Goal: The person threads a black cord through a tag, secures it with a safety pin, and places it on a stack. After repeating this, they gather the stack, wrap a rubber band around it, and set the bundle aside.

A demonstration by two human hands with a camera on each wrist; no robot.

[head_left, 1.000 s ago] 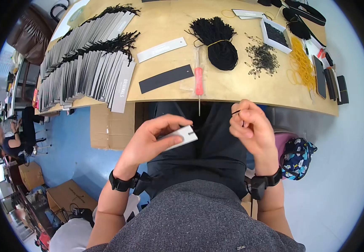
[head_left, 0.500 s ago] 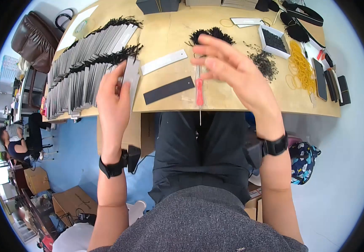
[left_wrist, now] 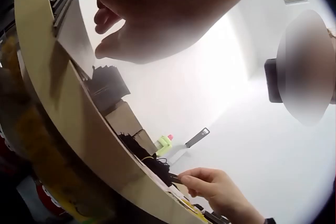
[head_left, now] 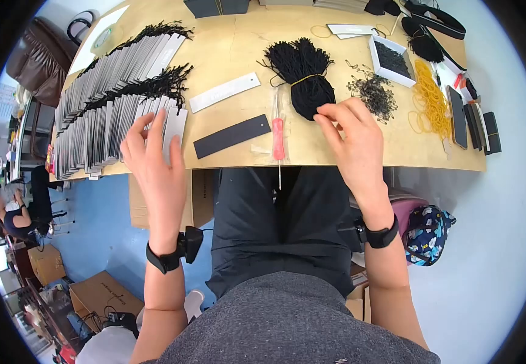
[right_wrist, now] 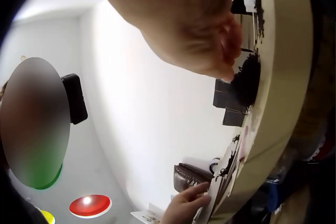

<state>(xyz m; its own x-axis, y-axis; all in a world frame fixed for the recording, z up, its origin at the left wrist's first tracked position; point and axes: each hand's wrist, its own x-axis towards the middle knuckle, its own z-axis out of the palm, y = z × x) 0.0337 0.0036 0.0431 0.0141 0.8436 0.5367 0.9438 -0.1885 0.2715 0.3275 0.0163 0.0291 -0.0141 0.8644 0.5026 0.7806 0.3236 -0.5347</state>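
Note:
My left hand is over the right end of the near row of grey-white hang tags, fingers spread and relaxed. The end tag leans on the row beside its fingertips. A black bundle of cords, tied with a yellow rubber band, lies mid-table. At its looped lower end my right hand pinches a black cord between thumb and forefinger. In the right wrist view, that hand's fingertips meet the black cords. Black tassel ends of threaded cords stick up along the tag rows.
A white tag, a black tag and a red-handled tool with a thin metal shaft lie between the hands. At right are loose safety pins, a white box of more pins, yellow rubber bands and a phone.
My left hand carried a white tag from over the lap to the row's end and let go. My right hand rose from the lap, passed over the cord bundle and came to its looped end.

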